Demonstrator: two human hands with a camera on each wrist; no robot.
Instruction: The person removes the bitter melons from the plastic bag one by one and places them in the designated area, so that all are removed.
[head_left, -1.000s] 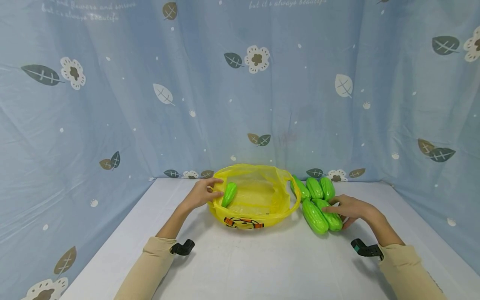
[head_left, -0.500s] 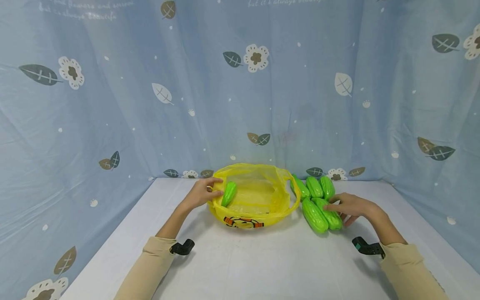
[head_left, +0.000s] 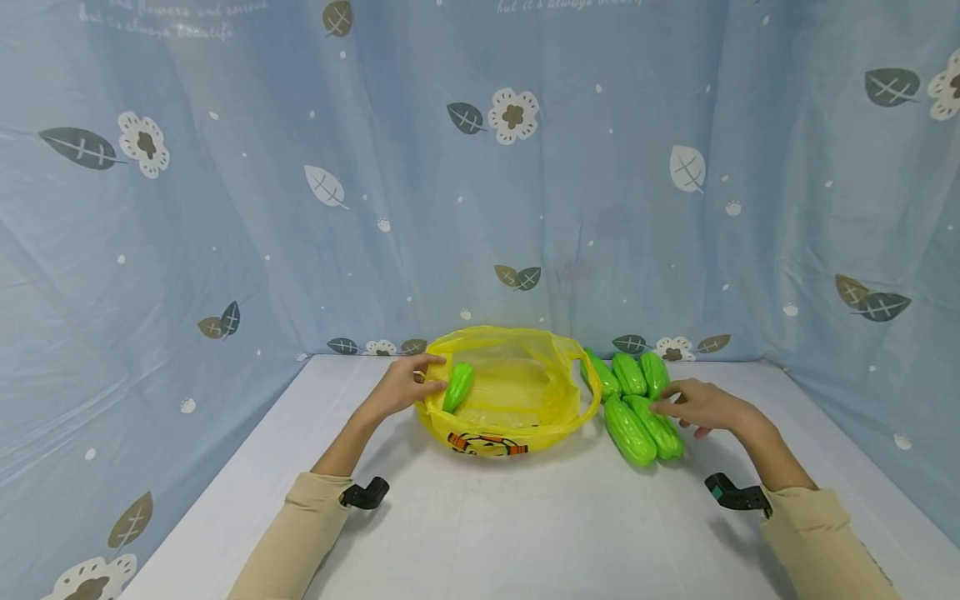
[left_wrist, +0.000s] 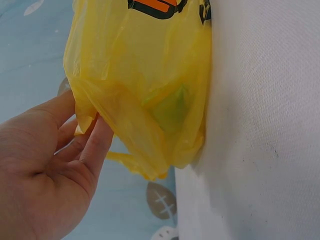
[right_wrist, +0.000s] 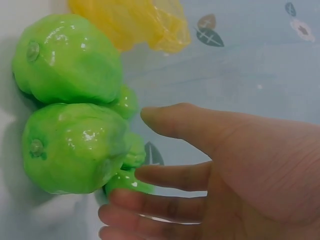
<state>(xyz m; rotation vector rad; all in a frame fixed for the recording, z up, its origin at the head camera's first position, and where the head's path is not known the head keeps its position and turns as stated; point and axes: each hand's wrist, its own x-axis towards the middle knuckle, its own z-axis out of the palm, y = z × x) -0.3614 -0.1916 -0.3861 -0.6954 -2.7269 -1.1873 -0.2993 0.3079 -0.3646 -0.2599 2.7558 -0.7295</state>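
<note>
My left hand (head_left: pixel 400 387) holds the left rim of a yellow plastic bag (head_left: pixel 487 337), its thumb and fingers on either side of the film. The bag stands with its mouth wide. One glossy green gourd (head_left: pixel 459 387) leans inside near that hand; its shape shows dimly through the film in the left wrist view. My right hand (head_left: pixel 703 406) hovers over the nearer right gourd (head_left: pixel 660 429), fingers spread and holding nothing. In the right wrist view, a gap separates the thumb and fingers from two lumpy, ribbed gourds, a lower one (right_wrist: pixel 75 147) and an upper one (right_wrist: pixel 67 60).
Another large gourd (head_left: pixel 630 431) lies beside the nearer right one. Behind them are several more, including a back right gourd (head_left: pixel 655 375). The bag's right handle loop (head_left: pixel 592 392) reaches them. A white-covered table (head_left: pixel 510 525) meets a blue printed curtain (head_left: pixel 480 192) at the back.
My right hand has lifted slightly up and away from the nearer right gourd, which stays where it lies. The left hand and bag keep their place.
</note>
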